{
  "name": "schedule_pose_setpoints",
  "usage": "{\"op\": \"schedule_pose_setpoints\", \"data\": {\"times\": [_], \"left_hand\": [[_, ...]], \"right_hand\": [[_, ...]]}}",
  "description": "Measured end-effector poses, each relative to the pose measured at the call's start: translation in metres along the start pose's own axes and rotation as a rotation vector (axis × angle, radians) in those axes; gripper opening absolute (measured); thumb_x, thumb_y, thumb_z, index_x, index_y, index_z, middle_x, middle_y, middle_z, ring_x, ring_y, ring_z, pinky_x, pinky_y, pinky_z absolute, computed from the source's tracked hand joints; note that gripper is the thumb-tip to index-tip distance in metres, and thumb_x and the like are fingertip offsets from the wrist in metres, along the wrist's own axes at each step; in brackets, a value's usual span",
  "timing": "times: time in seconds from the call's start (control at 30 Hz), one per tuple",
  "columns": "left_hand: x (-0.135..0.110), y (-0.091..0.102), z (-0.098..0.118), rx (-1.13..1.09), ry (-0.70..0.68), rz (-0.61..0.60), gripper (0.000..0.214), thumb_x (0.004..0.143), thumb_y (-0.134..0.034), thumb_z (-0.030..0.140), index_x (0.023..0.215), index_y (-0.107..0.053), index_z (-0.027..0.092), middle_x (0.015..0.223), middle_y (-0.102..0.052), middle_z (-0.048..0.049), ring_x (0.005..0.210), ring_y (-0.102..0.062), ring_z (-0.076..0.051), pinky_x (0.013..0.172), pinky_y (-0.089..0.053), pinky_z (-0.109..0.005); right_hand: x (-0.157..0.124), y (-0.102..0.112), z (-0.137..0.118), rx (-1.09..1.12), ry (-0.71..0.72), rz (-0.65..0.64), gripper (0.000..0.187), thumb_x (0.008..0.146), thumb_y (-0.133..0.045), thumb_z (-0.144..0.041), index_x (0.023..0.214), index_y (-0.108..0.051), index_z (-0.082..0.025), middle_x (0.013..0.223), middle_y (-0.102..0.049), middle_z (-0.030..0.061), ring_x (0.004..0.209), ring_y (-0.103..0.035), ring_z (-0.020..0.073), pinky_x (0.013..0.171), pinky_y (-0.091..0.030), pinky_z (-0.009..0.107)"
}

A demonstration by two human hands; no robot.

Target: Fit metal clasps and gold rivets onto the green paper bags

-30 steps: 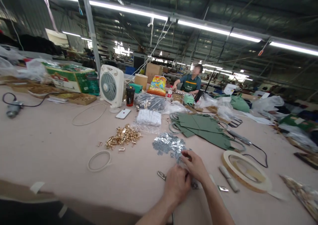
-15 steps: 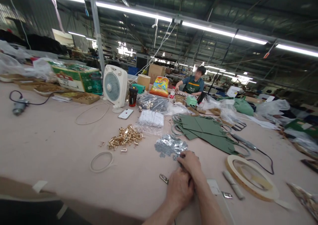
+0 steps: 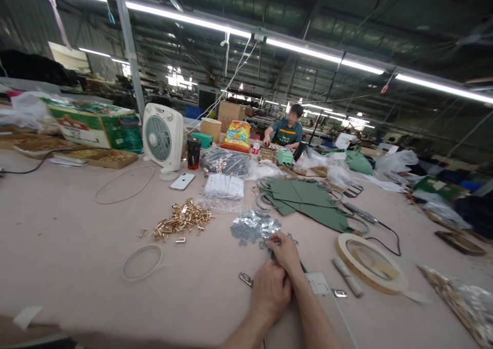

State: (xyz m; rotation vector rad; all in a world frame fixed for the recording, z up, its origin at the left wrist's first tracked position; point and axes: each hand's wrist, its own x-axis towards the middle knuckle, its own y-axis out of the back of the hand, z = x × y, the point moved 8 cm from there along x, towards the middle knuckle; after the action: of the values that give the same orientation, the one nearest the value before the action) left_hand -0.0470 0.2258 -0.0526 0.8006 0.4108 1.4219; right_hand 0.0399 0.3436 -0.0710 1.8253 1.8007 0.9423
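My left hand [image 3: 270,289] and my right hand [image 3: 284,250] are pressed together over the pink table [image 3: 69,236], fingers curled around something small and dark that I cannot make out. Just beyond my right fingertips lies a heap of small silver metal pieces [image 3: 251,226]. A single silver buckle [image 3: 245,279] rests left of my left hand. A pile of gold metal fittings [image 3: 181,219] lies farther left.
Green leather pieces [image 3: 308,200], a large tape roll [image 3: 370,261], a thin white ring [image 3: 141,261], a white fan [image 3: 162,135], a phone [image 3: 182,181], bags of parts and boxes crowd the table. A person in green [image 3: 287,130] works at the far end.
My two hands have stayed joined and edged slightly toward the silver heap. The view swung right and then back to the left, shifting everything in the picture.
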Motion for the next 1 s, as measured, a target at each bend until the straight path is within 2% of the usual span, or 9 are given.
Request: {"op": "schedule_pose_setpoints", "data": {"times": [0.2,0.4,0.57,0.7,0.83,1.0], "left_hand": [[0.001,-0.003,0.001,0.005,-0.032,0.033,0.026,0.095,-0.051,0.026,0.095,-0.077,0.024,0.097,-0.072,-0.0055,0.097,-0.065,-0.023,0.081,-0.045,-0.033],[0.001,-0.004,0.0,0.031,-0.034,0.052,0.024,0.095,-0.052,0.025,0.091,-0.076,0.024,0.094,-0.071,-0.0048,0.095,-0.064,-0.022,0.08,-0.046,-0.033],[0.002,-0.006,-0.001,0.056,-0.024,0.036,0.024,0.097,-0.052,0.027,0.094,-0.075,0.024,0.097,-0.071,-0.0055,0.098,-0.064,-0.022,0.082,-0.046,-0.032],[0.003,-0.009,0.001,0.049,-0.029,0.02,0.022,0.097,-0.054,0.026,0.094,-0.075,0.024,0.099,-0.071,-0.0055,0.099,-0.065,-0.022,0.085,-0.046,-0.032],[0.007,-0.014,0.003,0.024,-0.063,0.018,0.026,0.1,-0.051,0.025,0.092,-0.076,0.024,0.093,-0.071,-0.0054,0.096,-0.065,-0.022,0.085,-0.046,-0.032],[0.012,-0.016,0.005,0.004,-0.125,0.043,0.023,0.099,-0.053,0.025,0.097,-0.076,0.025,0.095,-0.072,-0.0051,0.098,-0.065,-0.023,0.09,-0.047,-0.034]], "right_hand": [[-0.001,0.004,0.001,0.115,0.011,0.03,0.022,0.08,-0.063,-0.036,0.089,-0.079,-0.023,0.093,-0.08,0.005,0.09,-0.073,0.0265,0.088,-0.053,0.036],[-0.003,0.01,-0.002,0.19,0.012,0.055,0.021,0.078,-0.063,-0.038,0.083,-0.079,-0.025,0.09,-0.08,0.0035,0.089,-0.072,0.0273,0.088,-0.051,0.038],[-0.003,0.016,0.0,0.27,-0.004,0.131,0.021,0.08,-0.061,-0.041,0.084,-0.073,-0.024,0.084,-0.076,0.0049,0.08,-0.068,0.0267,0.083,-0.05,0.039],[-0.009,0.026,-0.006,0.384,-0.025,0.2,0.026,0.083,-0.059,-0.045,0.088,-0.068,-0.021,0.071,-0.069,0.0028,0.064,-0.063,0.0224,0.07,-0.051,0.036],[-0.018,0.056,-0.005,0.508,-0.02,0.256,0.036,0.086,-0.06,-0.049,0.104,-0.07,-0.019,0.076,-0.069,0.0021,0.061,-0.06,0.0179,0.059,-0.049,0.03],[-0.049,0.129,0.035,0.602,-0.058,0.396,0.039,0.085,-0.069,-0.053,0.103,-0.071,-0.018,0.07,-0.062,-0.0012,0.061,-0.054,0.0144,0.059,-0.045,0.026]]}}
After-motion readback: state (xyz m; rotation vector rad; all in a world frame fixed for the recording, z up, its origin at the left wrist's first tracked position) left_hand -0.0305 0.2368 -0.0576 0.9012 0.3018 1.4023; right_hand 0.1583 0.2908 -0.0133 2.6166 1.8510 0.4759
